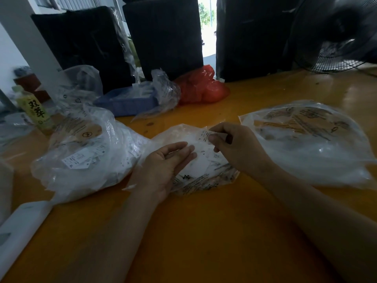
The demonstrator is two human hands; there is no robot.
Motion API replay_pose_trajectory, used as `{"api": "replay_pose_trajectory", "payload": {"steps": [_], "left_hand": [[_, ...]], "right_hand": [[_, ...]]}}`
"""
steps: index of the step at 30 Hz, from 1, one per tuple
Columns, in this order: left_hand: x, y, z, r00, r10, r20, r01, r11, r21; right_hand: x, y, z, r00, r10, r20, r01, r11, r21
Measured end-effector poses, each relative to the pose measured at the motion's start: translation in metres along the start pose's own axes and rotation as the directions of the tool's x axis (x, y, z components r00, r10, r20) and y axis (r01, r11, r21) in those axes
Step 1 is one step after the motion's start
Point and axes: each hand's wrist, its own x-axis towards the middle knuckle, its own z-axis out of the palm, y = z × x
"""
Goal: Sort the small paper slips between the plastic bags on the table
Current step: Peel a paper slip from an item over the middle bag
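Three clear plastic bags lie on the yellow table (204,231). The left bag (81,160) bulges with several white paper slips. A flat middle bag (204,176) lies under my hands with loose slips on it. The right bag (310,144) is large, puffed and nearly empty. My right hand (238,148) pinches a small printed paper slip (204,135) between thumb and fingers above the middle bag. My left hand (165,166) rests palm up with straight fingers on the middle bag's left side, holding nothing that I can see.
A red plastic bag (202,88), a blue tray (126,101) and more clear bags (81,84) sit further back. A green bottle (34,109) stands at the left, a fan (336,37) at the far right. Black bundles (163,35) line the back edge. A white object (20,227) lies near left.
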Motion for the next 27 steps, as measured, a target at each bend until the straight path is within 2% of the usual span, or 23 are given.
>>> {"api": "replay_pose_trajectory", "payload": {"steps": [8,12,15,18,20,22,24,27], "left_hand": [[0.0008,-0.0032,-0.0002,0.999,0.046,0.008,-0.047,0.992,0.117],[0.0012,-0.0057,0.0005,0.997,0.079,-0.012,-0.075,0.979,0.190],[0.0009,-0.0057,-0.0003,0.991,0.129,-0.035,-0.110,0.938,0.330],[-0.0019,-0.0053,-0.0002,0.979,0.206,0.007,-0.183,0.857,0.482],[-0.0038,-0.0059,0.0005,0.969,0.242,0.040,-0.225,0.809,0.543],[-0.0039,-0.0059,0.0016,0.965,0.261,0.023,-0.230,0.799,0.555],[-0.0022,-0.0051,0.0022,0.970,0.241,-0.031,-0.195,0.845,0.498],[0.0001,-0.0031,0.0015,0.979,0.175,-0.103,-0.124,0.915,0.383]], "right_hand": [[-0.0004,0.0016,0.0040,0.995,-0.093,0.028,0.097,0.973,-0.207],[-0.0013,0.0018,0.0047,0.988,-0.141,0.069,0.154,0.955,-0.255],[-0.0013,0.0020,0.0054,0.980,-0.156,0.123,0.184,0.948,-0.260],[-0.0009,0.0018,0.0051,0.974,-0.144,0.174,0.188,0.942,-0.277],[-0.0020,0.0011,0.0060,0.975,-0.104,0.198,0.149,0.962,-0.229],[-0.0031,0.0003,0.0073,0.986,-0.014,0.168,0.029,0.996,-0.088],[-0.0023,0.0002,0.0065,0.993,0.086,0.083,-0.091,0.994,0.064],[-0.0018,0.0001,0.0043,0.987,0.159,0.029,-0.162,0.963,0.216]]}}
